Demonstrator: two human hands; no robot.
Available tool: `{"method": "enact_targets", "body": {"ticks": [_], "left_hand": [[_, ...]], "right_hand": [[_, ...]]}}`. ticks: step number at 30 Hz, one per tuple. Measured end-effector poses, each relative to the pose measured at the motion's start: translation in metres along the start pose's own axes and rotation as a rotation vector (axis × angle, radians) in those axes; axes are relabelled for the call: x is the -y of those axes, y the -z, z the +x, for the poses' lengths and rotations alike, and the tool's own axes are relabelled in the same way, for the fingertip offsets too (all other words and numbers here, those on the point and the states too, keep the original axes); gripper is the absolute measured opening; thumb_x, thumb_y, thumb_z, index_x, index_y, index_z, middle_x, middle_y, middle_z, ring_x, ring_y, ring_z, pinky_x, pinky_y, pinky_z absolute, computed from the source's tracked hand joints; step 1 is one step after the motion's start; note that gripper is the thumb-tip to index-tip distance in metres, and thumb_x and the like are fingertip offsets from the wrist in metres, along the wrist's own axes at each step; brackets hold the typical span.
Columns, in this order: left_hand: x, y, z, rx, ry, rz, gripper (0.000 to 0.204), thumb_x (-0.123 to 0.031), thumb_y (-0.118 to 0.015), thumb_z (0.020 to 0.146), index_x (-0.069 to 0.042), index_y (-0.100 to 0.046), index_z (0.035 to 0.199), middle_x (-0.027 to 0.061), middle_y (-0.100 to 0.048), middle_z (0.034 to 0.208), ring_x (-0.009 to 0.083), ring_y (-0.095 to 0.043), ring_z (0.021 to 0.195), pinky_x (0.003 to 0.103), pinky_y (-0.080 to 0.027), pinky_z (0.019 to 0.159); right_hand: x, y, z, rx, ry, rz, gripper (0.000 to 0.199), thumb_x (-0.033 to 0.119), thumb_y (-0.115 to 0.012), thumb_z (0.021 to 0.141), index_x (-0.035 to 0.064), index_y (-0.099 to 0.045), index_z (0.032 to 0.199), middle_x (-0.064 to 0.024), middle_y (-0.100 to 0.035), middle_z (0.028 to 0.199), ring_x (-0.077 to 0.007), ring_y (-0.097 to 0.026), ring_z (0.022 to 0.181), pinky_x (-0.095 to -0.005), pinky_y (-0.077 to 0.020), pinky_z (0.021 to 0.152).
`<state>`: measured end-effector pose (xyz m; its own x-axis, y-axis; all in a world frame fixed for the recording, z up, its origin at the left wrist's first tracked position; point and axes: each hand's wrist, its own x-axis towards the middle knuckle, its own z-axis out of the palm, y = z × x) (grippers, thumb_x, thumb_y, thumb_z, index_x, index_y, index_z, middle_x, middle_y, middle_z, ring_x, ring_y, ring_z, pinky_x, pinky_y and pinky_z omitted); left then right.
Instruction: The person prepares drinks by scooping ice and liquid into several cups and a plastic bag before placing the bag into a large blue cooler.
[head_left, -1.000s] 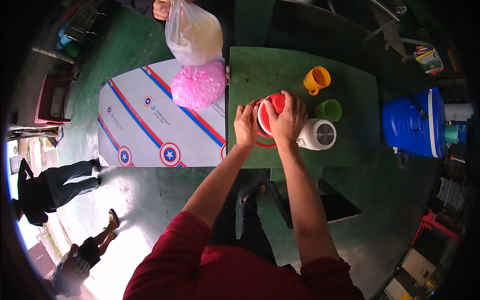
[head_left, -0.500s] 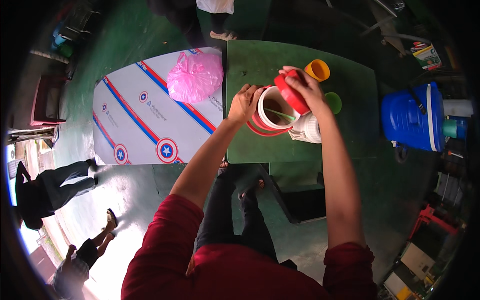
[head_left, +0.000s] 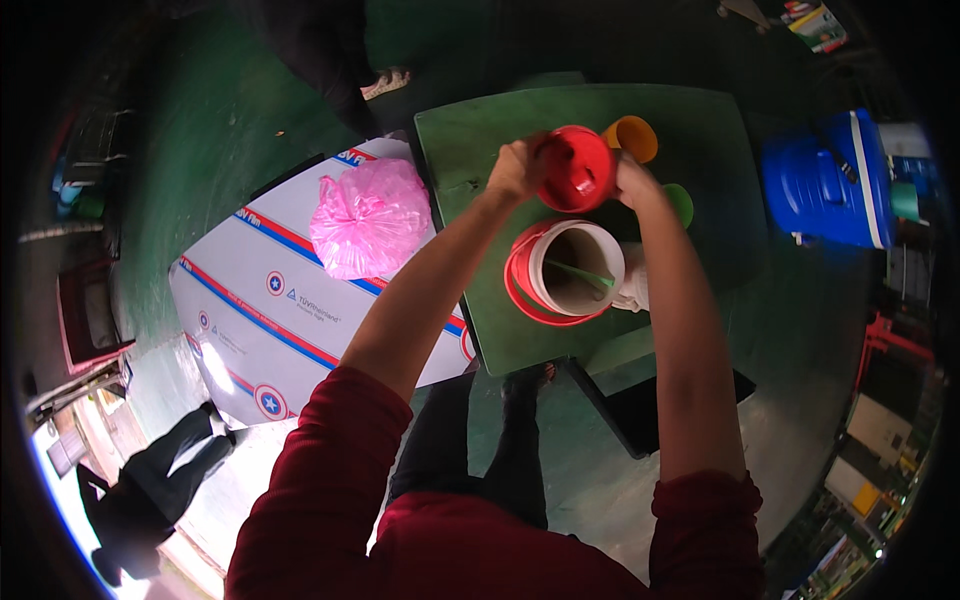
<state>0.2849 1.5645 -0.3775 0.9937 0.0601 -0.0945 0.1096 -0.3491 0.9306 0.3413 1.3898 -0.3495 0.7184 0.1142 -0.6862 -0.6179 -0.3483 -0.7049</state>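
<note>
Above the far side of the pail, both my hands hold a round red lid (head_left: 577, 170), tipped so that its hollow-looking face shows. My left hand (head_left: 517, 168) is at its left edge, closed and smeared by motion. On the opposite edge my right hand (head_left: 631, 180) grips it, the fingers partly hidden. The uncovered red pail (head_left: 524, 272) stands just below, with a white inner wall. Inside, a thin light-green stick (head_left: 580, 272) leans in what looks like brownish contents. A white cloth-like thing (head_left: 632, 280) lies against the pail, partly behind my right forearm.
An orange cup (head_left: 636, 140) and a green cup (head_left: 680, 205) are on the green table (head_left: 470, 130). A pink plastic bag (head_left: 370, 220) sits on the film-covered table (head_left: 320, 330) at left. A blue cooler (head_left: 825, 180) stands at right. Another person's leg (head_left: 335, 60) is beyond the tables.
My left hand has left the pail's rim and joined the right at the lid. The lid has moved away from the pail's mouth and turned. The view has shifted.
</note>
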Motion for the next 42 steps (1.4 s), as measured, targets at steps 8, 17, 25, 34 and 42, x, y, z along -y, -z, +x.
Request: {"method": "enact_targets", "body": {"ticks": [8, 17, 25, 34, 42], "left_hand": [[0.106, 0.008, -0.005, -0.177, 0.291, 0.250, 0.032, -0.025, -0.048, 0.084, -0.010, -0.062, 0.109, 0.0211, -0.064, 0.099, 0.0388, -0.060, 0.096, 0.046, -0.048, 0.084], [0.013, 0.028, -0.116, -0.476, -0.018, -0.124, 0.048, -0.029, -0.052, 0.093, -0.002, -0.040, 0.131, 0.0208, -0.051, 0.122, 0.0280, -0.056, 0.105, 0.036, -0.046, 0.084], [-0.051, -0.036, -0.196, -0.147, 0.359, -0.347, 0.074, -0.028, -0.053, 0.088, -0.020, -0.008, 0.145, 0.0243, -0.047, 0.126, 0.0264, -0.065, 0.091, 0.036, -0.058, 0.058], [-0.012, -0.076, -0.108, -0.181, 0.199, -0.143, 0.074, -0.031, -0.057, 0.084, -0.023, -0.016, 0.144, 0.0237, -0.053, 0.119, 0.0316, -0.062, 0.097, 0.039, -0.059, 0.066], [-0.058, -0.010, -0.115, 0.040, 0.247, -0.248, 0.071, -0.027, -0.060, 0.086, -0.011, -0.022, 0.143, 0.0181, -0.047, 0.130, 0.0280, -0.057, 0.108, 0.039, -0.046, 0.094]], "right_hand": [[-0.011, 0.051, -0.128, -0.458, 0.576, -0.655, 0.049, 0.029, -0.067, 0.082, 0.0076, -0.053, 0.123, -0.0149, -0.052, 0.125, -0.0258, -0.049, 0.117, -0.0343, -0.0380, 0.098], [-0.086, 0.046, -0.182, -0.458, 0.392, -0.772, 0.086, 0.020, -0.079, 0.058, 0.0192, -0.037, 0.133, -0.0125, -0.038, 0.128, -0.0354, -0.041, 0.118, -0.0470, -0.0440, 0.093], [-0.092, 0.033, -0.201, -0.472, 0.476, -0.828, 0.084, 0.017, -0.080, 0.058, 0.0178, -0.039, 0.131, -0.0132, -0.043, 0.121, -0.0344, -0.045, 0.113, -0.0446, -0.0440, 0.091], [-0.111, -0.010, -0.231, -0.338, 0.682, -0.812, 0.081, 0.020, -0.083, 0.055, 0.0183, -0.044, 0.125, -0.0134, -0.042, 0.118, -0.0371, -0.046, 0.108, -0.0467, -0.0505, 0.080], [-0.092, -0.061, -0.224, -0.276, 0.677, -0.816, 0.081, 0.011, -0.080, 0.056, 0.0184, -0.041, 0.126, -0.0132, -0.038, 0.123, -0.0376, -0.045, 0.110, -0.0451, -0.0543, 0.077]]}}
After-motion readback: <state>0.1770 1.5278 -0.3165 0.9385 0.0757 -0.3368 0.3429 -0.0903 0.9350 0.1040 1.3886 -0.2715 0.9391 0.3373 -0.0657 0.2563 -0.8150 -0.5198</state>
